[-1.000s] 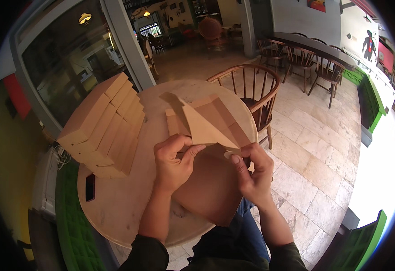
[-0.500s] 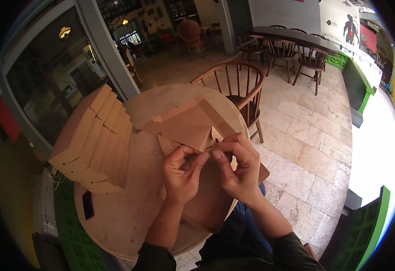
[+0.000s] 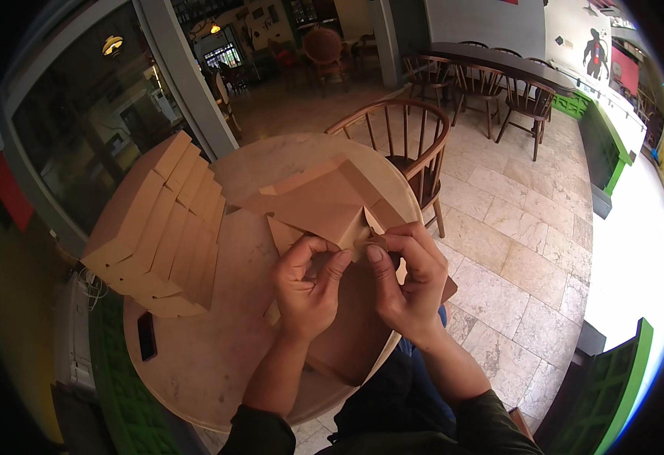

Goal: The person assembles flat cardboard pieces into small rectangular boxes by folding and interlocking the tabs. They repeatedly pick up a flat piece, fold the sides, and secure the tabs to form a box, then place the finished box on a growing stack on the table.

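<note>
My left hand and my right hand meet over the round pale wooden table, fingers closed on the near corner of a flat brown cardboard box blank, pinching a folded flap between thumbs and forefingers. The blank rises away from my fingertips, tilted up off the tabletop. To the left of my left hand lies a slanting stack of folded brown cardboard boxes. Beyond my fingers stands a dark wooden spindle-back chair.
</note>
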Tool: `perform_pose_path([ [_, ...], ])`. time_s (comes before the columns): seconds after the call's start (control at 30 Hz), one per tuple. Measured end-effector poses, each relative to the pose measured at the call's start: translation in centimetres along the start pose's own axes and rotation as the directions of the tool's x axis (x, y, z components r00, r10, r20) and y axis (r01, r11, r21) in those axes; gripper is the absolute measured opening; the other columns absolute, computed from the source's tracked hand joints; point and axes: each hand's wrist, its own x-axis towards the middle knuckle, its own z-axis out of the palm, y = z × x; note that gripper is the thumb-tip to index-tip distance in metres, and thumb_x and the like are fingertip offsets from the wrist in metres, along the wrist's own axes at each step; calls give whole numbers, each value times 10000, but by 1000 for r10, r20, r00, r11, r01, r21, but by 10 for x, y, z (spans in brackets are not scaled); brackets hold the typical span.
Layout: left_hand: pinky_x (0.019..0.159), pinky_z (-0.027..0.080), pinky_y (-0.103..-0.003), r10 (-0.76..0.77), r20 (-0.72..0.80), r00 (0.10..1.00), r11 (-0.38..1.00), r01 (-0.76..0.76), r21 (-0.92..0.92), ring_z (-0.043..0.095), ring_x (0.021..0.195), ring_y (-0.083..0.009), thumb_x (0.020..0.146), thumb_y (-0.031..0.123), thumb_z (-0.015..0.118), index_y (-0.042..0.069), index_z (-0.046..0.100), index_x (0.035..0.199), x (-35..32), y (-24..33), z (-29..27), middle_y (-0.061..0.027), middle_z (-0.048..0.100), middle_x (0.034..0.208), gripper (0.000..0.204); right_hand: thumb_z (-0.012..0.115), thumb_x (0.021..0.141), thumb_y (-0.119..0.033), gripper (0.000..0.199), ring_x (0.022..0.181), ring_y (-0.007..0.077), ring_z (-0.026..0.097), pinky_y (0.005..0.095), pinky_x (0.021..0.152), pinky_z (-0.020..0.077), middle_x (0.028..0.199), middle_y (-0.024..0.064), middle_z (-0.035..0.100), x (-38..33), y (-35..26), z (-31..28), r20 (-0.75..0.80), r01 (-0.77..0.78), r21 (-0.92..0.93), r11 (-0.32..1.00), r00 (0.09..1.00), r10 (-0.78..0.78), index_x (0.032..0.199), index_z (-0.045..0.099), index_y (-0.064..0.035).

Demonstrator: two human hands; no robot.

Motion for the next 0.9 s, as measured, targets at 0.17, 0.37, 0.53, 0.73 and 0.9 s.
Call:
perform_pose_path([
  [0.17,770,485,-229,72,24,997,994,-74,85,614,847,-76,993,17,736,-42,671,977,1,-1,2,-39,678,947,89,761,887,59,92,722,210,693,305,628,546,937,116,672,2,-4,-4,33,-37,-16,999,999,38,972,742,29],
  [0.37,826,506,-269,79,39,996,994,-82,75,641,906,-124,987,-9,717,-28,668,942,-3,-1,9,-72,683,989,69,749,881,77,106,736,238,705,314,639,552,941,127,677,6,-7,-9,105,-10,-61,998,994,16,974,745,26],
  [0.53,888,528,-269,-82,1,997,914,76,-398,669,983,-110,1040,-1,657,-30,668,1099,-2,-10,13,-57,706,1066,67,733,862,97,134,738,257,709,330,693,552,909,133,706,5,-9,-9,33,-76,-80,994,996,79,956,723,2],
  [0.73,929,526,-260,14,102,995,930,24,-368,655,1036,-86,1064,-13,610,-36,654,1164,-2,-27,15,-42,701,1071,111,733,842,114,138,756,239,707,304,730,531,832,106,705,4,-5,-6,83,-41,-109,993,995,50,904,679,3],
  [0.9,934,533,-265,20,87,996,935,12,-354,661,1039,-92,1047,-51,587,-39,656,1181,-2,-29,13,-40,706,1078,151,772,876,27,165,954,323,739,342,815,554,1084,184,716,4,-9,-7,164,110,-280,954,984,-65,1006,672,3],
])
